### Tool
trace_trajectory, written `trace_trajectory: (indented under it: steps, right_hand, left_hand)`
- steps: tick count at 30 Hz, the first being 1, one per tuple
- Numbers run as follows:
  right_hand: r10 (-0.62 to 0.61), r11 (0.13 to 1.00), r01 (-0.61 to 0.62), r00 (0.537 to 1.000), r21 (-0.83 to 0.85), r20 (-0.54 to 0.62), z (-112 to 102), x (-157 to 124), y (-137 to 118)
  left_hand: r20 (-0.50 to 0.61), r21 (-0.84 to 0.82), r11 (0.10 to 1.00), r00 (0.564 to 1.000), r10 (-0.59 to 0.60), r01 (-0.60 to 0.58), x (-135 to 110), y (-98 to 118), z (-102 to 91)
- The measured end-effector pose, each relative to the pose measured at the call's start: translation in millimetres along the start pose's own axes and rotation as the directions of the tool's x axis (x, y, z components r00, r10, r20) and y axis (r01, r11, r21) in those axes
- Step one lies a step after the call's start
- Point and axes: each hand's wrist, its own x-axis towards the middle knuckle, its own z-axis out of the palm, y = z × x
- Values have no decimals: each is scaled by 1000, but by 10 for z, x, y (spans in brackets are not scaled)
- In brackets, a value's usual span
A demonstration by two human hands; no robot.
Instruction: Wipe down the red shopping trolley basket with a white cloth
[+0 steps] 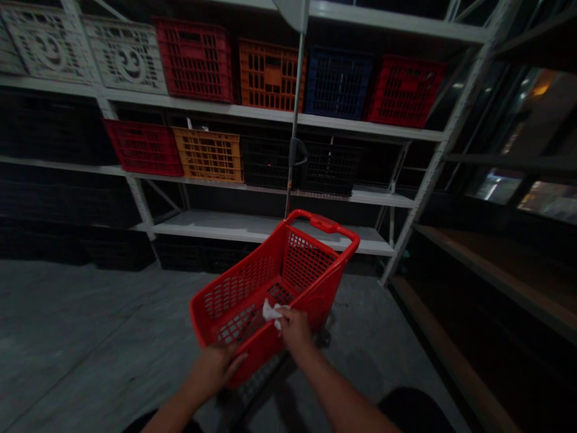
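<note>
The red cart point(259, 356) stood on the grey floor point(90, 319) in front of the person, its basket tilted across the view and its underside mostly lost in shadow. The right hand point(295, 329) was at the cart's near side wall, its fingers closed on a crumpled white cloth point(270, 311); part of the cloth was hidden under them, and part hung over the rim. The left hand point(215, 365) gripped the same rim nearer the cart's low end, its fingertips hard to make out against the dark inside. A thin pole point(295, 114) rose at the handle end, the pale sheet point(293, 12) on its top cut off by the upper edge. Behind, a metal rack point(265, 114) carried coloured crates point(193, 60); those at lower left sank into near blackness. The wooden shelves point(500, 267) on the right ran out of view, their contents too dim to tell
</note>
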Motion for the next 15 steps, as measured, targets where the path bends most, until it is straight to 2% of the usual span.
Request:
trace_trajectory:
  steps: [4,7,9,11,12,15]
  right_hand:
    - [-18,988,-5,989,-156,-144,-785,533,317]
    - [0,955,-81,963,-285,-271,-1417,857,491]
    - [23,929,-159,927,-334,-375,-1707,961,556]
    - [30,914,-199,902,-354,-430,-1798,965,587]
    - [24,913,-194,903,-359,-428,-1757,934,592]
    - [-29,926,-90,951,-367,-306,-1349,761,574]
  left_hand:
    - [-25,-23,999,999,40,-41,-9,-220,-34]
    - [-16,-22,999,999,44,-44,-2,-353,-76]
    - [6,-26,999,999,35,-34,12,-403,-106]
    - [28,-29,999,999,19,-18,33,-424,-131]
    - [38,-27,1000,999,11,-10,47,-426,-139]
    - [60,-23,1000,998,6,-5,89,-414,-140]
